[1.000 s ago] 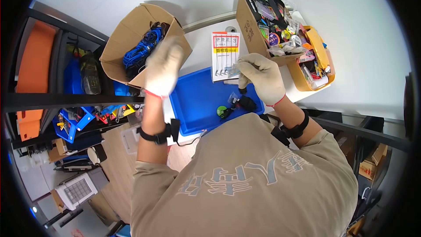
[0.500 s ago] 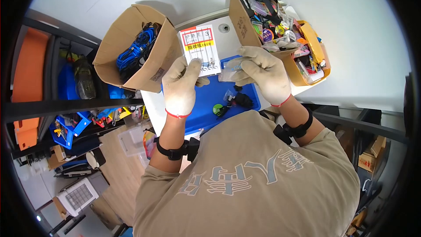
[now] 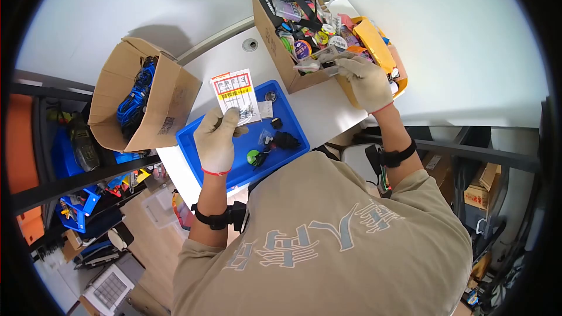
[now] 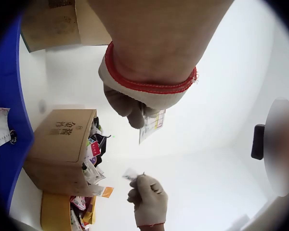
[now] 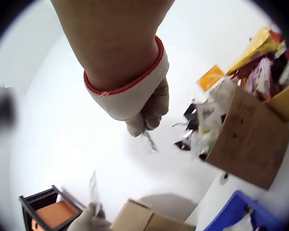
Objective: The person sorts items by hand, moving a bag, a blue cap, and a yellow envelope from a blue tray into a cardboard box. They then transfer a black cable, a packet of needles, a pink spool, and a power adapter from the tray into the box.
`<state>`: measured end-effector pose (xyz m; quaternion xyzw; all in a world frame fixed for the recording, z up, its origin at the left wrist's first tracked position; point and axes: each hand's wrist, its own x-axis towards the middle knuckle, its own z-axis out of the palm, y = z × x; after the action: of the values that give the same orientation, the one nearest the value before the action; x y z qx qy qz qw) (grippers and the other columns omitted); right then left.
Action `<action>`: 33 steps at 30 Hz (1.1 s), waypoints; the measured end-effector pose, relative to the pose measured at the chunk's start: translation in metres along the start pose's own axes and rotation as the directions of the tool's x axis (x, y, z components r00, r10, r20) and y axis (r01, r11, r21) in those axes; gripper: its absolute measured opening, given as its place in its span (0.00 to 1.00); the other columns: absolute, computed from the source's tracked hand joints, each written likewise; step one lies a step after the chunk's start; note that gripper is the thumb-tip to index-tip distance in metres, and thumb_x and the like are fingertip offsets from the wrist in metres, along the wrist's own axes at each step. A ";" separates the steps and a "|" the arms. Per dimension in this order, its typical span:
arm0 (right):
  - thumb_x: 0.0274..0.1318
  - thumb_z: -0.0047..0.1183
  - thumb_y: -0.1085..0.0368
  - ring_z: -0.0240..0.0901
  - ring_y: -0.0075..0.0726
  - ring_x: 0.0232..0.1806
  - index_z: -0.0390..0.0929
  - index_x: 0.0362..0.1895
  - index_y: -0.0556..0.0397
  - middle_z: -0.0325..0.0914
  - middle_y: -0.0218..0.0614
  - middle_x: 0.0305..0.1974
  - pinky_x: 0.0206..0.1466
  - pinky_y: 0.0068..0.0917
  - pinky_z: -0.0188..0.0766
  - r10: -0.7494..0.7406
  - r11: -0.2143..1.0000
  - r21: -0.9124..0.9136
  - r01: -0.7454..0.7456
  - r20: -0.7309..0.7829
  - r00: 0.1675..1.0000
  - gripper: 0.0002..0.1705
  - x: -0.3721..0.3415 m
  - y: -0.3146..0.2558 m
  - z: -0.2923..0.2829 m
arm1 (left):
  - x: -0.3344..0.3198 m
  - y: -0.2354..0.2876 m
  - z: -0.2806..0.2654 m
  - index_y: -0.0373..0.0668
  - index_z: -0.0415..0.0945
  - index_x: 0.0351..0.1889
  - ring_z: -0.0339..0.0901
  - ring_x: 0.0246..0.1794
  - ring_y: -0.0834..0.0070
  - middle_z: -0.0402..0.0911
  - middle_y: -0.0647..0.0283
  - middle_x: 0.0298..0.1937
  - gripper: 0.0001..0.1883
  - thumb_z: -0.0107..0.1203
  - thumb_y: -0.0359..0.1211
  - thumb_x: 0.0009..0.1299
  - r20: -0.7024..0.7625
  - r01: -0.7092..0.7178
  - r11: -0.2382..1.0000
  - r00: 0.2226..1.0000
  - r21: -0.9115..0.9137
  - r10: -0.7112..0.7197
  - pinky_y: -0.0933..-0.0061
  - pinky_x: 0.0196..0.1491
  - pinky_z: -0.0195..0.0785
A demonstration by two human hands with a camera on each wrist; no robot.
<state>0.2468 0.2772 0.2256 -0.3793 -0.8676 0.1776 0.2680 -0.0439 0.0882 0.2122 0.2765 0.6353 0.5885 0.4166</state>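
My gloved left hand (image 3: pixel 215 143) pinches the lower edge of a white, red and yellow fish hook packet (image 3: pixel 235 96), held up over the blue tray (image 3: pixel 249 138). Several dark hooks show along the bottom of its card. Off to the right, my gloved right hand (image 3: pixel 366 79) is raised by the front of a cardboard box (image 3: pixel 281 61) full of tackle. In the right wrist view its fingertips pinch a small clear plastic bag (image 5: pixel 149 143) with something dark inside. A green round item (image 3: pixel 254 157), a black bundle (image 3: pixel 285 140) and a white card (image 3: pixel 265 109) lie in the tray.
At the left stands an open cardboard box (image 3: pixel 167 96) of blue and black cables (image 3: pixel 137 96). A yellow container (image 3: pixel 401 89) of packets adjoins the tackle box. All stand on a white table (image 3: pixel 322 108) against the wall. Shelves with tools flank the left side.
My left hand came from beside the cable box and took the hook packet, which was at my right hand. The right hand then moved right toward the tackle box with the small bag.
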 end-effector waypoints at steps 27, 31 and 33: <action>0.61 0.48 0.71 0.83 0.45 0.49 0.89 0.49 0.34 0.84 0.34 0.46 0.51 0.42 0.81 -0.022 0.960 -0.243 0.136 0.422 0.906 0.22 0.038 0.122 0.015 | 0.011 0.005 0.127 0.30 0.80 0.56 0.84 0.39 0.78 0.88 0.58 0.45 0.13 0.57 0.28 0.79 0.064 0.077 0.994 0.995 0.081 -0.082 0.75 0.43 0.78; 0.64 0.48 0.68 0.83 0.45 0.50 0.89 0.50 0.35 0.85 0.36 0.50 0.53 0.42 0.80 -0.090 0.968 -0.171 0.183 0.446 0.891 0.19 0.041 0.115 -0.001 | 0.014 0.006 0.142 0.30 0.78 0.59 0.84 0.40 0.77 0.87 0.58 0.47 0.15 0.57 0.28 0.78 0.101 0.122 0.989 0.986 0.088 -0.131 0.75 0.42 0.77; 0.67 0.52 0.63 0.83 0.46 0.52 0.88 0.51 0.41 0.84 0.38 0.54 0.55 0.42 0.78 0.023 0.994 -0.110 0.024 0.407 0.913 0.15 0.043 0.091 -0.027 | 0.014 0.007 0.150 0.30 0.79 0.57 0.86 0.41 0.73 0.88 0.55 0.46 0.14 0.56 0.27 0.78 0.144 0.133 0.991 0.981 0.010 -0.133 0.72 0.45 0.80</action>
<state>0.2900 0.3712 0.2148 -0.3482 -0.9132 0.2034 0.0593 0.0759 0.1787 0.2220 0.2754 0.6207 0.5376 0.4999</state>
